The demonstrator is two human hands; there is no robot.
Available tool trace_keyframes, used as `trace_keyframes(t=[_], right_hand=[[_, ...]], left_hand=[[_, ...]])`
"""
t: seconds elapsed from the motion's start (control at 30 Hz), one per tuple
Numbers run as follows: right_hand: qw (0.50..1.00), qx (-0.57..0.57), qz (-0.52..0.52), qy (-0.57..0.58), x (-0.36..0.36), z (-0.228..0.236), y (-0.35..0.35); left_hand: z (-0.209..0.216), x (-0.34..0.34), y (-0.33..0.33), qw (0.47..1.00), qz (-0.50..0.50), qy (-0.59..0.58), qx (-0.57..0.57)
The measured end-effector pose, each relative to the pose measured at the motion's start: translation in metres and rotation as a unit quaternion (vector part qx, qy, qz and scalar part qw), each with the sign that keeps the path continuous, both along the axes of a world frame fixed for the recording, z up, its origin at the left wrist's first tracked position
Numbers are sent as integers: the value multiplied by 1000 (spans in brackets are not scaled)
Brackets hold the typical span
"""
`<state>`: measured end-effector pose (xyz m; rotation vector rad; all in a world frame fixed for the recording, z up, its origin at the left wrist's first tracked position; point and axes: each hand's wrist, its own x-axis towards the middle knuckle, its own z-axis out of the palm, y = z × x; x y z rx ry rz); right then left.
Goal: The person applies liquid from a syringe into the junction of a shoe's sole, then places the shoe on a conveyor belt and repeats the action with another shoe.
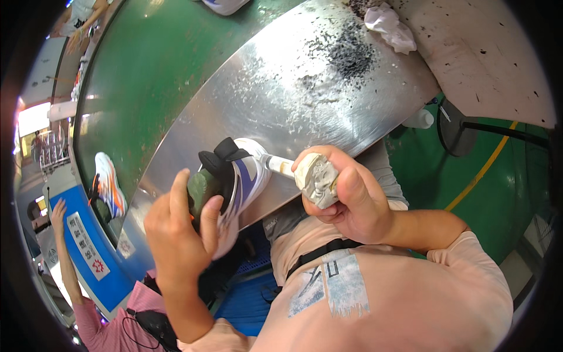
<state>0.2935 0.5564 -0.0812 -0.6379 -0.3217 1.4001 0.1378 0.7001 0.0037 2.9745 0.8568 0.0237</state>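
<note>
A white sports shoe [246, 179] with purple-blue sides and a black tongue stands at the near edge of the metal table, on a dark green shoe last [202, 189]. My left hand [179, 229] grips the last at the shoe's heel end, thumb and index finger on either side. In my right hand [352, 202] is a whitish, crusted lump [316, 180], pinched between thumb and fingers. From it a slim white tube-like piece [278, 165] points left, its tip at or close to the shoe's toe; contact cannot be made out.
Dark crumbs [352, 54] and pale residue lie on the metal table [258, 94]. A crumpled white plastic bag [390, 26] rests at its far right. Another shoe [109, 185] stands on a green belt at left, near a co-worker's arm [67, 258]. A white bottle [420, 119] is at right.
</note>
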Motion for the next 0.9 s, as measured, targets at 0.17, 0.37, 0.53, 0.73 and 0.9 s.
trace_keyframes(t=[0.17, 0.37, 0.53, 0.73, 0.9], right_hand=[[999, 3, -25, -32, -4, 1, -3], [989, -13, -68, -133, -14, 9, 5], [972, 42, -72, -221, -20, 7, 6], [963, 73, -87, -245, -35, 12, 3], [993, 26, -100, -55, -10, 10, -7]], left_hand=[[-11, 19, -22, 993, 108, -37, -23], [-11, 39, -18, 980, 195, -29, -32], [-7, 53, -2, 977, 203, -54, -37], [-6, 52, 8, 980, 183, -80, -21], [-4, 46, -14, 950, 262, -133, -105]])
